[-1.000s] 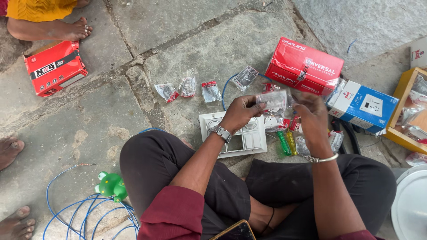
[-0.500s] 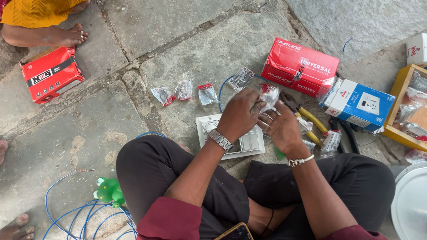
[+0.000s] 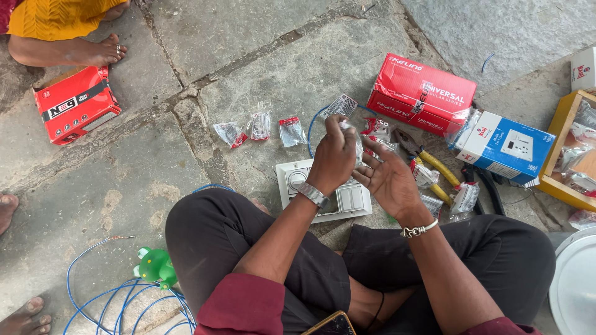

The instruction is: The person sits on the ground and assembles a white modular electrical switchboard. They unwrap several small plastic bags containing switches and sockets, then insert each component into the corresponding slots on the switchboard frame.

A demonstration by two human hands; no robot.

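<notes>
Left hand [image 3: 334, 160]: raised over the white switch plate [image 3: 323, 192], fingers pinched narrow on a small clear plastic packet [image 3: 355, 141], wrist in a metal watch.
Right hand [image 3: 390, 180]: palm up and fingers spread wide just beside the left hand, nothing clasped in it; its fingertips sit next to the packet, whether touching I cannot tell.
Change: a second ago both hands were together higher up on the packet; now the right hand has let go and opened flat under it, while the left has turned and keeps the packet alone.
What that suggests: the packet looks to be tipped or worked open over the waiting palm, so its small contents may be about to drop there.
Packet position: in the air between the two hands, above the switch plate on the stone floor [image 3: 261, 56].
Around: more small packets [image 3: 259, 126] lie in a row on the floor beyond the plate; a red box [image 3: 422, 93] and a blue and white box [image 3: 504, 146] stand to the right, yellow-handled pliers [image 3: 434, 166] between them and the hands.
Further off: blue wire [image 3: 124, 298] coils by the left knee.
</notes>
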